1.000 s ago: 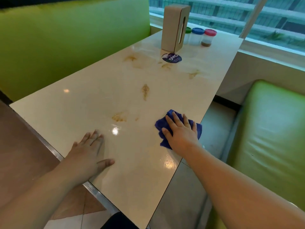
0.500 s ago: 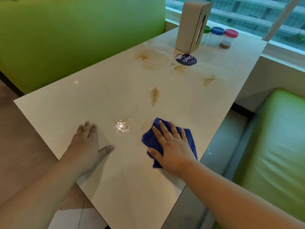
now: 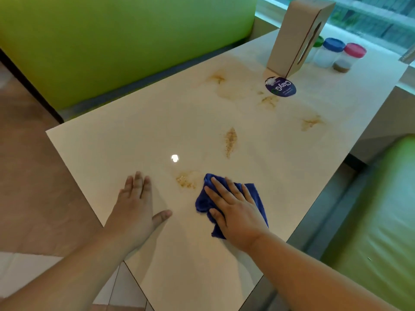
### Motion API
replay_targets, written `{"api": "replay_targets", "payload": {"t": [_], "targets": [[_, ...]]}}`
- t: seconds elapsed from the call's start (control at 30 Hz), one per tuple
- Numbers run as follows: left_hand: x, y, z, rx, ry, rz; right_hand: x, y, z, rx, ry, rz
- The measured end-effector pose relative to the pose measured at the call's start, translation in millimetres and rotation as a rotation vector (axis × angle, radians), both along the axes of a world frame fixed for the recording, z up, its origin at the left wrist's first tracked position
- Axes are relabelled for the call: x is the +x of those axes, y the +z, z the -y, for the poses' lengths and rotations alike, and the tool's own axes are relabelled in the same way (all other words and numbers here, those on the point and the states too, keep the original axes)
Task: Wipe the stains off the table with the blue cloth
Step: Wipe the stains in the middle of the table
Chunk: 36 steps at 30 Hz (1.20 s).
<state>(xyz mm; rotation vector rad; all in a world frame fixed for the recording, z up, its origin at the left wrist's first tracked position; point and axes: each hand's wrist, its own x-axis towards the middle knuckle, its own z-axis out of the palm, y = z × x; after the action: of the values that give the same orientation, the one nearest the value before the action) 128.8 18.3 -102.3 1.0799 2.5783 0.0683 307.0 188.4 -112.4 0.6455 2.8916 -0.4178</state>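
My right hand (image 3: 235,209) lies flat on the crumpled blue cloth (image 3: 203,202), pressing it onto the glossy cream table (image 3: 125,140). The cloth's left edge sits just right of the nearest brown stain (image 3: 186,179). A second stain (image 3: 230,140) lies further up the middle. Several more stains (image 3: 268,101) spread near the far end, one (image 3: 311,123) toward the right edge, one (image 3: 216,78) toward the left. My left hand (image 3: 137,207) rests palm down on the table left of the cloth, fingers spread, holding nothing.
A tall cardboard tissue box (image 3: 296,37) stands at the far end, with three lidded jars (image 3: 332,52) behind it and a round blue sticker (image 3: 280,86) in front. Green benches (image 3: 112,41) flank the table; the right bench (image 3: 381,221) sits below the table's right edge.
My right hand has slid the blue cloth leftward from the table's right edge to just beside the nearest stain. The left hand has stayed flat on the table.
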Motion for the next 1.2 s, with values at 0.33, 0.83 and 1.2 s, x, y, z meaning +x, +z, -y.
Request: {"api": "replay_targets", "payload": {"t": [0.33, 0.83, 1.2], "targets": [[0.2, 4.8, 1.4, 0.043, 0.011, 0.006, -21.8, -2.2, 19.8, -0.016, 0.176, -0.033], [-24.1, 15.6, 13.4, 0.074, 0.097, 0.091, -68.1, 1.2, -4.7, 0.013, 0.152, -0.023], [-22.7, 11.6, 17.8, 0.095, 0.105, 0.065, -109.4, -2.7, -6.7, 0.007, 0.214, -0.011]]}}
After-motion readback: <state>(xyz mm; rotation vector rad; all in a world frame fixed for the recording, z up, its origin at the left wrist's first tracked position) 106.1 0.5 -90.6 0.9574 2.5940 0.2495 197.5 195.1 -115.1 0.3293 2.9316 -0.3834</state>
